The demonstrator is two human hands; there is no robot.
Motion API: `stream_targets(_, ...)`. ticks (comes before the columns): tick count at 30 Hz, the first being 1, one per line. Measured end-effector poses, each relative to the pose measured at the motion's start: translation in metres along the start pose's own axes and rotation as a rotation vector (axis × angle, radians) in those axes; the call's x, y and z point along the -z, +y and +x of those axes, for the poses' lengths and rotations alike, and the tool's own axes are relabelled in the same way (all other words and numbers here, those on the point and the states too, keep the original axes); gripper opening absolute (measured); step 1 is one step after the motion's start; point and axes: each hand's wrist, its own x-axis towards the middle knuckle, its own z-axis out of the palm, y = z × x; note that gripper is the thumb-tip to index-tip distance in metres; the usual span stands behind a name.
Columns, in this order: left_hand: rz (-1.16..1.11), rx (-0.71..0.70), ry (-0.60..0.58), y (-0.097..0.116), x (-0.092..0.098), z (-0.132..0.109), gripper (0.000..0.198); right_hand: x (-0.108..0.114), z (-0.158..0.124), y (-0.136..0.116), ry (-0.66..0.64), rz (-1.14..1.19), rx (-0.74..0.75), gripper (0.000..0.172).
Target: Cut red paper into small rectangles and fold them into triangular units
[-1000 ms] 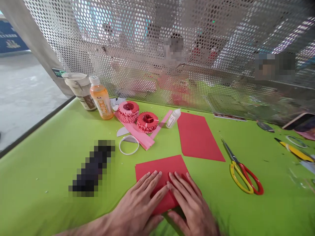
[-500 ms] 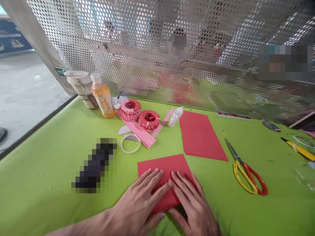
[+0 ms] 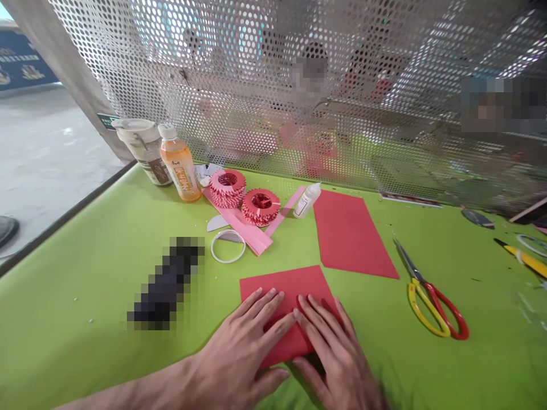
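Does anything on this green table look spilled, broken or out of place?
Nothing stands out. The drink bottle and cup stand capped at the back, and the scissors lie shut beside the far sheet. The left hand and right hand lie flat on the near sheet. No spill shows.

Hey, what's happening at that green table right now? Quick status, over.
Left hand and right hand open, flat on red sheet. Sheet lies on green table. Scissors and second sheet lie apart, nothing blocking.

Scissors [image 3: 429,296] lie right of the paper [image 3: 290,285].
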Motion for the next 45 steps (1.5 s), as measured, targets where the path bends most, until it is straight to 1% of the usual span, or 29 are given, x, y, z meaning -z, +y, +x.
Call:
stream_targets(5,0.016,-0.006,0.031,-0.0001,-0.0007,0.0015,0.077,0.0036,0.0058,-0.0008,0.004,-0.064,0.037,0.099)
stream_targets(12,0.043,-0.019,0.045,0.0003,-0.0003,0.0008,0.078,0.0064,0.0091,-0.0010,0.015,-0.094,0.039,0.098)
stream_targets(24,0.048,-0.020,0.025,-0.0001,0.0022,0.0027,0.080,0.0033,0.0056,-0.0025,0.015,-0.062,0.010,0.099)
stream_targets(33,0.069,-0.026,0.060,0.0003,0.0005,0.0014,0.079,0.0063,0.0092,-0.0034,0.017,-0.041,0.004,0.095)
stream_targets(38,0.089,-0.034,0.075,-0.0009,-0.0021,0.0008,0.074,0.0056,0.0079,-0.0026,-0.008,-0.064,0.013,0.100)
stream_targets(41,0.088,-0.037,0.069,-0.0014,-0.0029,0.0014,0.070,0.0050,0.0076,-0.0030,0.005,-0.032,0.003,0.100)
stream_targets(45,0.069,-0.028,0.065,-0.0014,-0.0031,0.0020,0.069,0.0047,0.0074,-0.0031,0.012,-0.034,0.004,0.100)
